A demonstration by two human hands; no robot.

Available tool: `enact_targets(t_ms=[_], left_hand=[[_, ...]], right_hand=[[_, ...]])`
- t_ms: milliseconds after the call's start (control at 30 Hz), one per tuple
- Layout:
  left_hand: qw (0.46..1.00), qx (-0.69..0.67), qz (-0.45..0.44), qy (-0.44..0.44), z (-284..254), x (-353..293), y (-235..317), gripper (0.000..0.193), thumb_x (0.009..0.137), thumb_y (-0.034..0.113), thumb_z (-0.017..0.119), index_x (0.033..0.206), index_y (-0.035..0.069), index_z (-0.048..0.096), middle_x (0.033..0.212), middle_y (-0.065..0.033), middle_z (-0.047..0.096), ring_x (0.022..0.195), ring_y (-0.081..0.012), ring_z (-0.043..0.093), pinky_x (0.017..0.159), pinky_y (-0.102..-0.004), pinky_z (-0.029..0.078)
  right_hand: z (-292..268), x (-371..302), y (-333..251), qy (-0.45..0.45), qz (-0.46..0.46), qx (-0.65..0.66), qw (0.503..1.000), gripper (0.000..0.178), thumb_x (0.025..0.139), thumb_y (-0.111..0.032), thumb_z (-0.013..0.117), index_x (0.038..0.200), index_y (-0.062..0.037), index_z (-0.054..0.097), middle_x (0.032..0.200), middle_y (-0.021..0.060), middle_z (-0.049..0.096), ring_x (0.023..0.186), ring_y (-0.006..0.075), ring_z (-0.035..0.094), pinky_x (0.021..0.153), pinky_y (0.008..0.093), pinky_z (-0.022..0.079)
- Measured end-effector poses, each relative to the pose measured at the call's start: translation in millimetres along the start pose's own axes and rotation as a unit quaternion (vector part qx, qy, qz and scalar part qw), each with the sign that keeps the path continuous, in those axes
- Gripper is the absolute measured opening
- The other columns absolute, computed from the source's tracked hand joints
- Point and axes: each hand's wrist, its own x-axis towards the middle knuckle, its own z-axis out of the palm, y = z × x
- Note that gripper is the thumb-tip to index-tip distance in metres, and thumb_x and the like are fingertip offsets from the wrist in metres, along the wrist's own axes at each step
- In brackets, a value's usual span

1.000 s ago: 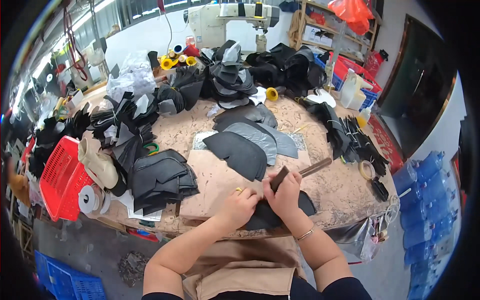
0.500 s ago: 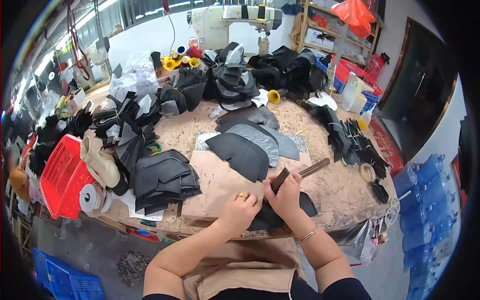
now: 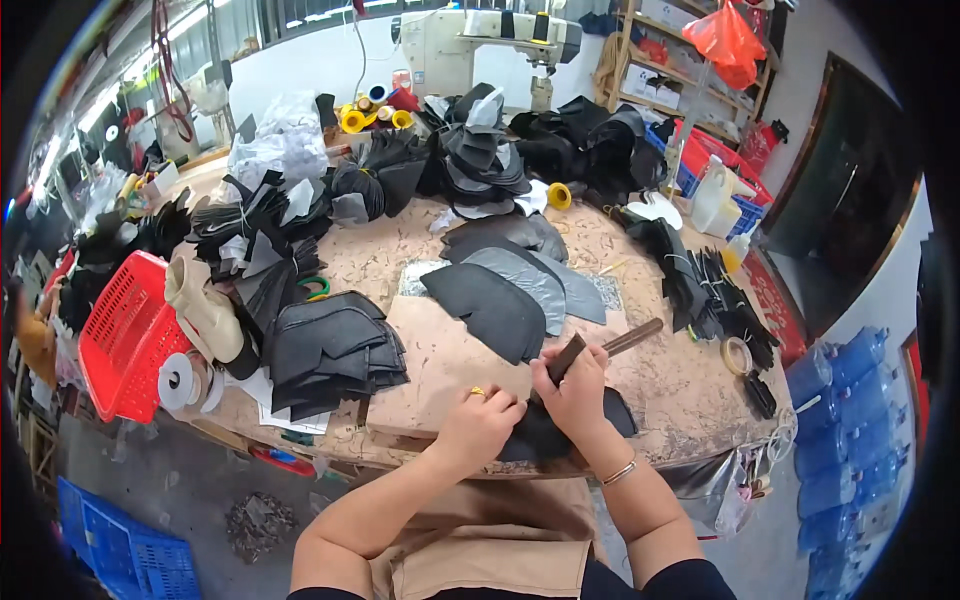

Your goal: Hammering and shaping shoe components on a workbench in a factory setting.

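My right hand point(image 3: 575, 400) is closed around a dark brown bar-like tool point(image 3: 566, 358), whose upper end sticks out above the fist. A longer brown strip point(image 3: 634, 337) with a slot-like line extends to the right behind that hand; whether it is part of the same tool I cannot tell. Under both hands lies a black leather piece point(image 3: 540, 436) at the front of the pale cutting board point(image 3: 425, 370). My left hand point(image 3: 478, 425), with a ring on it, has its fingers bent together at that piece's left edge. Farther back, a curved black piece point(image 3: 490, 308) overlaps grey pieces point(image 3: 520, 280).
A stack of black pieces point(image 3: 330, 350) sits left of the board. Beyond it are a beige boot point(image 3: 205, 310) and a red basket point(image 3: 125, 335). Bundled black pieces point(image 3: 475, 165) and a sewing machine point(image 3: 480, 45) stand behind; a tape roll point(image 3: 737, 355) lies at right.
The whole view has shifted a little, so the table sits slightly farther right in the picture. Both hands keep nearly the same grip and place at the black leather piece.
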Motion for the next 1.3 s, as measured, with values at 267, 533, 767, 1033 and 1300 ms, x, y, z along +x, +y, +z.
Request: enact_targets(t_ms=[267, 533, 767, 1033, 1300], left_hand=[[1.000, 0.009, -0.001, 0.009, 2.6, 0.8, 4.3, 0.026, 0.075, 0.010, 0.062, 0.099, 0.013, 0.069, 0.097, -0.0003, 0.063, 0.094, -0.0218, 0.060, 0.080, -0.0361, 0.047], [0.999, -0.029, -0.033, 0.027, 1.9, -0.4, 4.9, 0.023, 0.073, 0.008, 0.066, 0.095, 0.012, 0.070, 0.098, -0.0018, 0.064, 0.095, -0.0231, 0.060, 0.080, -0.0360, 0.048], [0.991, -0.087, -0.090, 0.047, -0.8, -8.6, 7.6, 0.019, 0.077, 0.015, 0.067, 0.096, 0.012, 0.069, 0.098, -0.0015, 0.063, 0.100, -0.0213, 0.057, 0.087, -0.0377, 0.042], [0.999, 0.023, -0.028, 0.018, -5.2, -3.6, 12.2, 0.028, 0.069, 0.010, 0.068, 0.097, 0.013, 0.068, 0.094, 0.0007, 0.063, 0.098, -0.0198, 0.059, 0.090, -0.0383, 0.039], [0.998, -0.011, -0.049, 0.028, -7.6, -2.1, 12.9, 0.020, 0.072, 0.010, 0.069, 0.092, 0.011, 0.069, 0.095, -0.0019, 0.063, 0.098, -0.0223, 0.058, 0.086, -0.0377, 0.042]], right_hand=[[1.5, -1.9, 2.2, -0.032, 0.015, 0.017, 0.999, 0.015, 0.075, -0.015, 0.075, 0.081, -0.0094, 0.062, 0.073, 0.0001, 0.063, 0.072, 0.0235, 0.059, 0.082, 0.0379, 0.037], [7.1, -3.7, 0.4, -0.010, -0.004, -0.012, 1.000, 0.019, 0.075, -0.012, 0.075, 0.084, -0.0069, 0.059, 0.080, 0.0019, 0.065, 0.075, 0.0256, 0.058, 0.082, 0.0396, 0.037], [6.0, -1.7, -1.5, -0.022, 0.003, 0.008, 1.000, 0.020, 0.076, -0.013, 0.075, 0.088, -0.0081, 0.059, 0.076, 0.0013, 0.065, 0.073, 0.0249, 0.058, 0.082, 0.0386, 0.037], [6.5, -3.5, -9.0, -0.010, -0.030, 0.006, 0.999, 0.017, 0.075, -0.013, 0.073, 0.083, -0.0067, 0.060, 0.078, 0.0015, 0.065, 0.071, 0.0238, 0.058, 0.080, 0.0391, 0.039], [-3.9, -0.5, -16.7, -0.001, -0.014, -0.011, 1.000, 0.016, 0.074, -0.012, 0.074, 0.083, -0.0055, 0.062, 0.077, 0.0019, 0.065, 0.072, 0.0231, 0.058, 0.079, 0.0387, 0.039]])
